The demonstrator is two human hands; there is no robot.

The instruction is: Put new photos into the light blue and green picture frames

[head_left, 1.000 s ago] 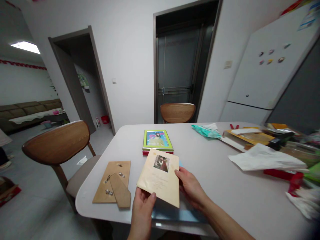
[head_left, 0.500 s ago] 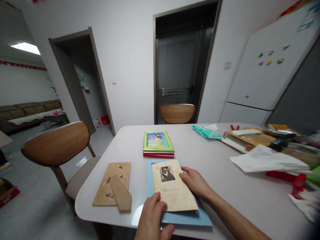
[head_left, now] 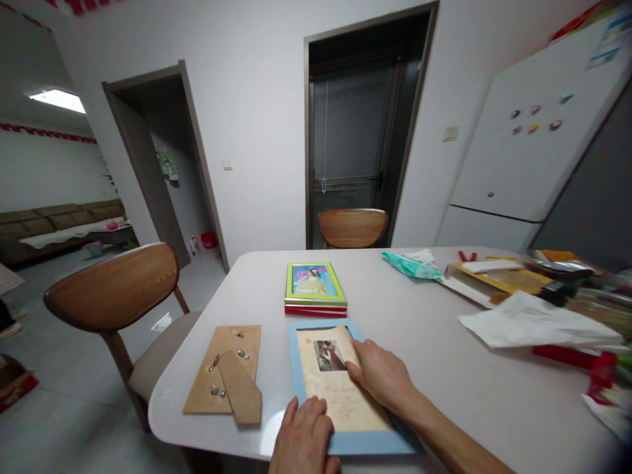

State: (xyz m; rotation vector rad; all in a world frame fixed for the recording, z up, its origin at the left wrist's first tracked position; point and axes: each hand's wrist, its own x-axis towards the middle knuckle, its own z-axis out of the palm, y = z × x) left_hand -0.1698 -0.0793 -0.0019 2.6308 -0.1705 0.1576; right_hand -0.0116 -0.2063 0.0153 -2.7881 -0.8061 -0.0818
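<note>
A light-blue picture frame (head_left: 368, 444) lies flat near the table's front edge. A cream paper insert (head_left: 340, 415) with a small photo print and faint lettering sits within its border. My left hand (head_left: 306, 434) grips the frame's lower left corner, its fingers over the border and onto the paper's edge. With its fingertips on the upper right side of the paper, my right hand (head_left: 378, 372) is closed on that edge; the hand hides part of the frame's right side. A brown backing board (head_left: 202, 385) with metal clips and a fold-out stand (head_left: 244, 398) lies to the left.
Behind the blue frame is a stack of frames, a green one (head_left: 338, 289) on top. A teal packet (head_left: 412, 265), white paper (head_left: 533, 322) and a yellow envelope (head_left: 528, 280) crowd the right side. Wooden chairs (head_left: 116, 280) stand left and at the far side.
The paper insert has moved left and down, from lying askew on top of the blue frame to sitting squarely inside its border. My right hand has shifted left with it.
</note>
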